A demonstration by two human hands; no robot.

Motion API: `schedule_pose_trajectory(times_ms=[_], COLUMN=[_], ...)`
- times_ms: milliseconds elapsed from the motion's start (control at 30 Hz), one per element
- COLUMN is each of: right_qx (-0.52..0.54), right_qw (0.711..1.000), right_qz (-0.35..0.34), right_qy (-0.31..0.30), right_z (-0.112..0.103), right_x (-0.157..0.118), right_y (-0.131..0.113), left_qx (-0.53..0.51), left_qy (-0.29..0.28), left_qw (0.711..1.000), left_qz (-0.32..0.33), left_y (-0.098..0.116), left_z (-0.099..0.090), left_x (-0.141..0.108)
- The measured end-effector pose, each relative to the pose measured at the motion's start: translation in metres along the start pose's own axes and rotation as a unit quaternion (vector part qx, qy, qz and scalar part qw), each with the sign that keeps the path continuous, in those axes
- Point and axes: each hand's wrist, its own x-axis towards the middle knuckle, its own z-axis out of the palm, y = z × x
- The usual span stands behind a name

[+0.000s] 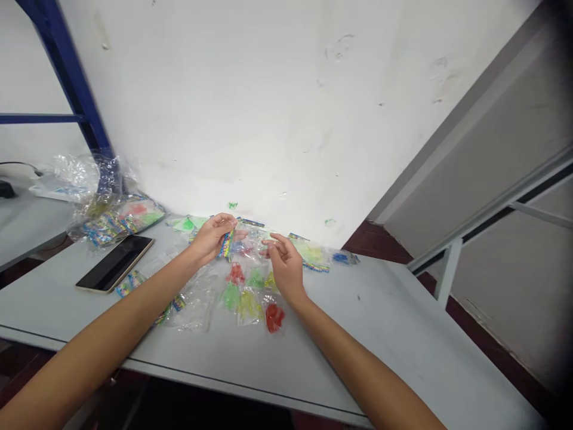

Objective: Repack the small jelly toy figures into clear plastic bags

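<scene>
My left hand (213, 239) is closed in a pinch on a clear plastic bag whose bright blue-and-yellow printed strip (227, 243) hangs below the fingers. Facing it across a small gap, my right hand (286, 266) has loosely bent fingers held apart, close to the bag's clear film; whether the fingertips touch it is hard to see. Below and between the hands lie small translucent toys in clear bags: a red one (236, 273), a green one (231, 295), a yellow one (249, 306) and a darker red one (274, 317).
A phone (115, 264) lies on the grey table (358, 334) at left. Behind it is a heap of packed bags (120, 221) and crumpled clear plastic. More bags line the white wall (250, 107), including one with a blue toy (342, 258). A blue metal frame (74, 77) stands at left.
</scene>
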Motion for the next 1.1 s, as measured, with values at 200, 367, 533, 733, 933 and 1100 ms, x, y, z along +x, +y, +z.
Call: schedule_pose_trajectory(times_ms=[200, 367, 533, 733, 933, 1100], right_qx=[0.088, 0.075, 0.045, 0.109, 0.095, 0.049], right_qw=[0.995, 0.996, 0.994, 0.983, 0.986, 0.985], right_qz=[0.007, 0.035, 0.082, 0.137, 0.136, 0.157], right_qy=[0.038, 0.019, -0.056, -0.054, -0.018, -0.050], right_z=[-0.004, -0.007, -0.013, -0.015, -0.019, -0.022], right_x=[0.005, 0.001, -0.003, 0.001, 0.001, 0.001], right_y=[0.000, -0.002, 0.003, 0.011, 0.012, 0.010], left_qx=[0.082, 0.123, 0.129, 0.149, 0.203, 0.200], left_qy=[-0.062, -0.080, -0.073, -0.058, -0.054, -0.077], left_qw=[0.991, 0.984, 0.984, 0.983, 0.974, 0.973], left_qz=[-0.085, -0.097, -0.101, -0.092, -0.080, -0.084], left_y=[0.003, -0.007, -0.015, -0.021, -0.023, -0.030], left_z=[0.002, 0.002, 0.002, -0.006, -0.011, -0.011], left_x=[-0.010, -0.010, -0.006, -0.009, -0.018, -0.022])
